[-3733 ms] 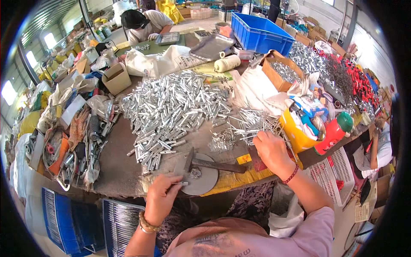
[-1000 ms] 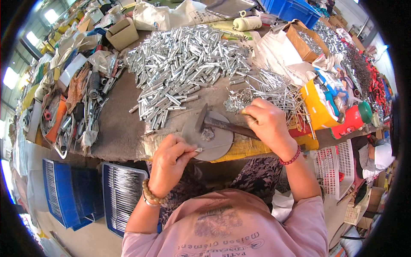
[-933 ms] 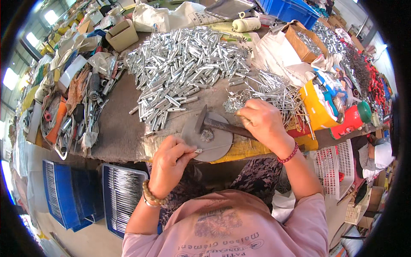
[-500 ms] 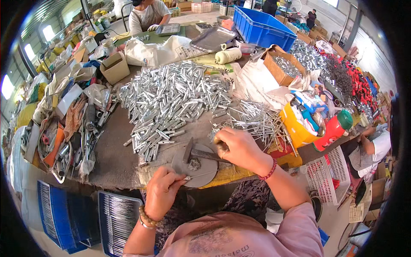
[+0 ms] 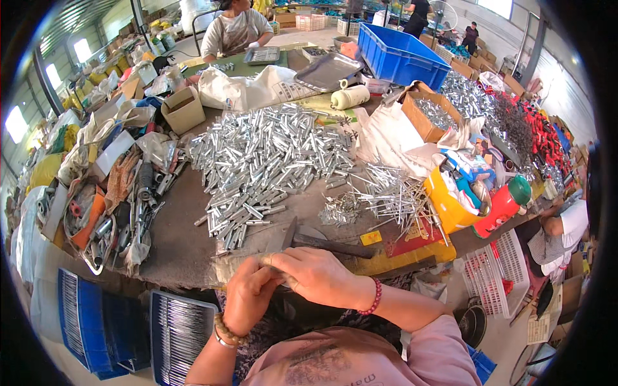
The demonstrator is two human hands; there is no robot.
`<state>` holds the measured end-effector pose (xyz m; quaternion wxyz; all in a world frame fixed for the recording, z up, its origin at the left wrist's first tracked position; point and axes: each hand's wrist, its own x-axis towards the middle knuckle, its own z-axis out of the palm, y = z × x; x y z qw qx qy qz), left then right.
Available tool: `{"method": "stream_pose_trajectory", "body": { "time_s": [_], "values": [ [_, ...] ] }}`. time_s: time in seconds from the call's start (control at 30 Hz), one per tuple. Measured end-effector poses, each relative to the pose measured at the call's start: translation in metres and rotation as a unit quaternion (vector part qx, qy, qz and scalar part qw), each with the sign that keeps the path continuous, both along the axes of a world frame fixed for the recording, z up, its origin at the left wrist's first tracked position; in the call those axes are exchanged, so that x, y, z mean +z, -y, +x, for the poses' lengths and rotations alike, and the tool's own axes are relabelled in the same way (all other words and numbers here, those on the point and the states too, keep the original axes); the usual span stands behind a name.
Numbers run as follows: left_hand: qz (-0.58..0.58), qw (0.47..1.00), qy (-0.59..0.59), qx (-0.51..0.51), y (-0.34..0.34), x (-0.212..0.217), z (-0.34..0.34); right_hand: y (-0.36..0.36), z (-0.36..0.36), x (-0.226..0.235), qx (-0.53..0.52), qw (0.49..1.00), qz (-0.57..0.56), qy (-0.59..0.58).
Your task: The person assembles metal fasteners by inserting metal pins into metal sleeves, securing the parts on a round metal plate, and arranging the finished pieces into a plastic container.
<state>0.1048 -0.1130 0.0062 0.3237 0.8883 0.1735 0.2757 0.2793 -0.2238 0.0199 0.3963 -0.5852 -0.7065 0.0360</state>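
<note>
My left hand and my right hand meet at the near edge of the bench, fingertips closed and pressed together. The thin metal rod seen in my left hand a moment earlier is hidden now by the fingers. Whatever my right hand pinches is too small to make out. Just beyond lies a hammer with a dark handle, resting over a round grey disc. Farther off is a heap of short silver tubes. To its right are small metal pieces and loose thin rods.
Tools and bags crowd the bench's left. A yellow container and a red bottle with green lid stand right. Rods fill a blue tray below left. A blue crate is at the back; a person sits across.
My right hand has moved left and toward me from beside the small metal pieces to meet my left hand. The view has shifted slightly, and the hands now cover the disc's near part.
</note>
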Motion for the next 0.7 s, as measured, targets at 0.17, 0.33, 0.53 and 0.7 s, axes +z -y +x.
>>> {"method": "stream_pose_trajectory", "body": {
  "time_s": [0.17, 0.33, 0.53, 0.7],
  "values": [
    [0.014, 1.0, -0.003, -0.001, 0.0, 0.0, 0.0, 0.004, 0.0, -0.008, -0.052, 0.997, -0.021, -0.05],
    [-0.01, 1.0, -0.006, -0.007, -0.002, 0.0, 0.001, 0.006, 0.0, -0.01, -0.056, 0.998, -0.017, -0.028],
    [0.01, 0.999, 0.036, -0.006, -0.001, -0.003, 0.004, 0.01, -0.01, 0.001, -0.055, 0.997, -0.024, 0.052],
    [-0.008, 1.0, 0.002, 0.003, 0.004, 0.001, -0.002, 0.016, -0.017, -0.003, -0.057, 0.995, -0.018, 0.083]
  ]
}}
